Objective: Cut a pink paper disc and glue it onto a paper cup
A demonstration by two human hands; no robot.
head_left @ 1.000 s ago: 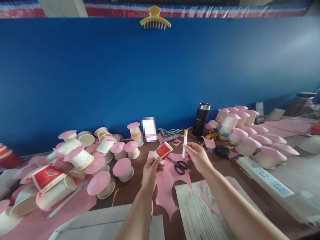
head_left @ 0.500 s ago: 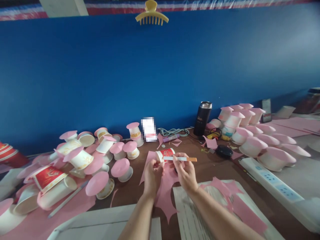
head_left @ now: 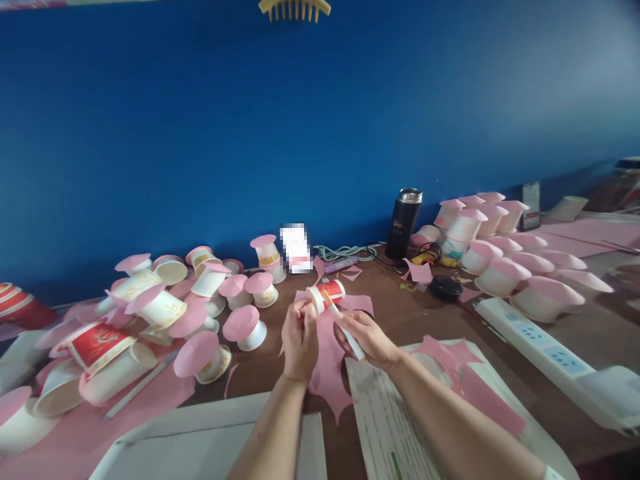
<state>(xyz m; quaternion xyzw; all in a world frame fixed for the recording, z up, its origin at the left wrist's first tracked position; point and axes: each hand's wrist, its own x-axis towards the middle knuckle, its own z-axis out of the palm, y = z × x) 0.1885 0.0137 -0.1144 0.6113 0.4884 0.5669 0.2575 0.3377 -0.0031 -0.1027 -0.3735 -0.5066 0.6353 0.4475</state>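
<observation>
My left hand (head_left: 301,340) grips the cup (head_left: 333,291), red and white, by its end at about eight o'clock; the cup lies on its side in the air above the pink paper (head_left: 327,373), straight ahead of me at twelve. My right hand (head_left: 367,335) is closed on the white stick (head_left: 356,347), whose orange end slants up toward eleven o'clock and overlaps the cup in this view; whether it touches the cup I cannot tell. Taking my hands as the centre of the dial, the phone (head_left: 296,248), its screen blurred out, stands at eleven, with the purple marker (head_left: 341,265) and a pale cable (head_left: 330,253) near twelve. The black flask (head_left: 404,227) stands upright at one, close to the blue panel (head_left: 320,133). At two there is a black case (head_left: 446,287), and beyond it rows of pink-topped cups (head_left: 503,273). The power strip (head_left: 543,353) runs along three to four. At five the printed sheet (head_left: 377,417) lies on the desk (head_left: 400,327), pink scraps (head_left: 460,367) over part of it. A jumbled cup pile (head_left: 160,310), also pink-topped, spreads across nine to ten, and a white box (head_left: 195,443) sits at seven to eight.
</observation>
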